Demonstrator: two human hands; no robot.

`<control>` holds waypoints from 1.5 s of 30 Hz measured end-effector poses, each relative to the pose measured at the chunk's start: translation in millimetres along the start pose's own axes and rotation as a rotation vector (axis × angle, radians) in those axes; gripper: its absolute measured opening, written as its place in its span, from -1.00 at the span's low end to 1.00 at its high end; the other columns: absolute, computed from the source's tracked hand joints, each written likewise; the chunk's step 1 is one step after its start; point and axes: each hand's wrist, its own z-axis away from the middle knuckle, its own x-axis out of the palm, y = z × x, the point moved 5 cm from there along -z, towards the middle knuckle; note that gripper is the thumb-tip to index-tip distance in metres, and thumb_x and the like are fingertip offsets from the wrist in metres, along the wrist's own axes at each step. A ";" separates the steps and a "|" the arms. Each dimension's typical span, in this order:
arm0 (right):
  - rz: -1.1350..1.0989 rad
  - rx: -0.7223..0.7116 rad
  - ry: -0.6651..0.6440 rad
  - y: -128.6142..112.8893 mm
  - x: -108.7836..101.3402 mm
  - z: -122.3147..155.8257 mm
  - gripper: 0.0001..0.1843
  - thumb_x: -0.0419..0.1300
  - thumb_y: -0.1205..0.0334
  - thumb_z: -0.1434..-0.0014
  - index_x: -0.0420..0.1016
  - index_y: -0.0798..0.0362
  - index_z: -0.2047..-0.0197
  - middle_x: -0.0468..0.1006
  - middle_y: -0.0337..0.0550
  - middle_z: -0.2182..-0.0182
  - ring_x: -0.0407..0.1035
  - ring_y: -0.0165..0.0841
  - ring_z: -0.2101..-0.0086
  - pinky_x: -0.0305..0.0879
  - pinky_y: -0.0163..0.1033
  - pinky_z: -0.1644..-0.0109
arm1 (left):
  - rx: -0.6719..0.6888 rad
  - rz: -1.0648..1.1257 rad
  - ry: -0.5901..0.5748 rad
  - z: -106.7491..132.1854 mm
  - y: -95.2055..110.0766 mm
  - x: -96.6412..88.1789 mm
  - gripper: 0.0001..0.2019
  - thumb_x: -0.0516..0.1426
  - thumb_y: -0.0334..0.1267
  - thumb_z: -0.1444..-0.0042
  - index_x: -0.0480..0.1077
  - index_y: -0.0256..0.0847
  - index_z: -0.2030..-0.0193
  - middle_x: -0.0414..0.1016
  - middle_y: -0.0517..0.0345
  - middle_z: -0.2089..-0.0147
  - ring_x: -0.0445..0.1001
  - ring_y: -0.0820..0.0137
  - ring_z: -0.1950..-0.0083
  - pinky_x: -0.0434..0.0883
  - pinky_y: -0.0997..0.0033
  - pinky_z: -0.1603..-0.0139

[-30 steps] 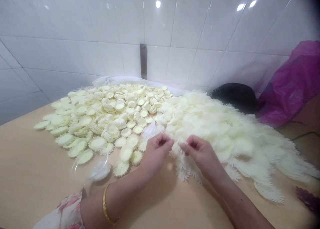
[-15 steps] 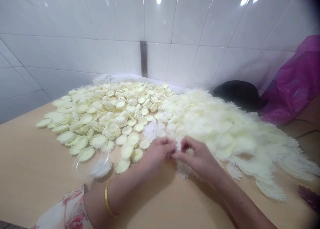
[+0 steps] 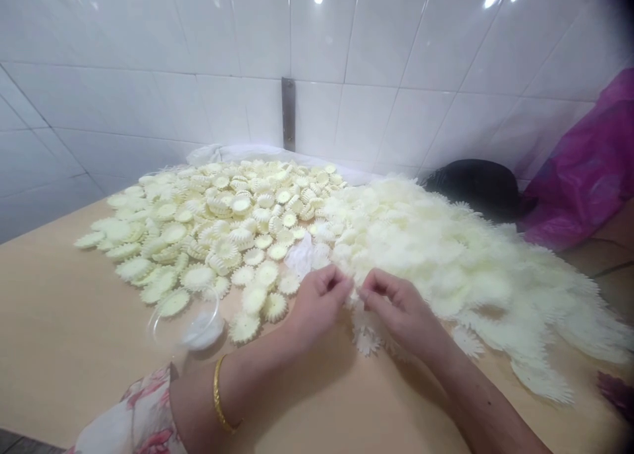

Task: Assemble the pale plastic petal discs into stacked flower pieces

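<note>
Head view.
- Left hand (image 3: 317,303), gold bangle (image 3: 218,396) and floral sleeve (image 3: 133,422) behind it: thumb and forefinger pinched shut on a small fringed piece (image 3: 356,290).
- Right hand (image 3: 397,310): fingertips likewise closed on the same piece, meeting the left hand.
- Fringed piece: pale cream, held just above the tabletop (image 3: 74,348) near its middle, at the near margin of the loose heap. It was too small to tell its axis or facing.
- Loose heap of fringed discs (image 3: 448,256): spread toward the right edge.
- Pleated rosettes (image 3: 212,223): laid flat from the middle to the far left.
- Clear plastic dish (image 3: 185,323): beside the left wrist.
- Magenta plastic bag (image 3: 584,170) and black object (image 3: 475,183): far right corner.
</note>
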 end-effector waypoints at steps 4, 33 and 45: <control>0.133 -0.044 -0.016 -5.0 -2.0 1.1 -0.79 0.01 0.26 -0.10 0.18 0.04 0.56 0.20 -0.33 0.63 0.06 -0.48 0.59 -0.04 -0.35 0.58 | 0.080 -0.124 0.023 0.5 3.4 0.2 -0.78 0.05 -0.21 -0.03 0.21 -0.25 0.56 0.08 0.30 0.60 0.06 0.54 0.51 0.05 0.50 0.49; 0.180 -0.197 0.185 -4.9 -5.6 -0.3 -0.80 -0.01 0.25 -0.17 0.29 0.03 0.47 0.37 -0.21 0.52 0.27 -0.37 0.46 0.19 -0.27 0.37 | -0.334 0.572 -0.136 0.9 -13.7 10.9 -0.73 0.24 -0.10 0.15 0.39 -0.32 0.47 0.33 0.14 0.53 0.34 0.47 0.46 0.26 0.42 0.37; 0.177 -0.158 0.336 -0.8 -12.3 0.4 -0.82 -0.01 0.17 -0.18 0.36 0.04 0.31 0.42 -0.14 0.38 0.31 -0.31 0.33 0.21 -0.23 0.23 | -0.292 0.391 0.023 -1.8 -14.9 1.1 -0.83 0.21 -0.26 0.12 0.33 -0.27 0.57 0.28 0.21 0.62 0.30 0.51 0.54 0.23 0.46 0.44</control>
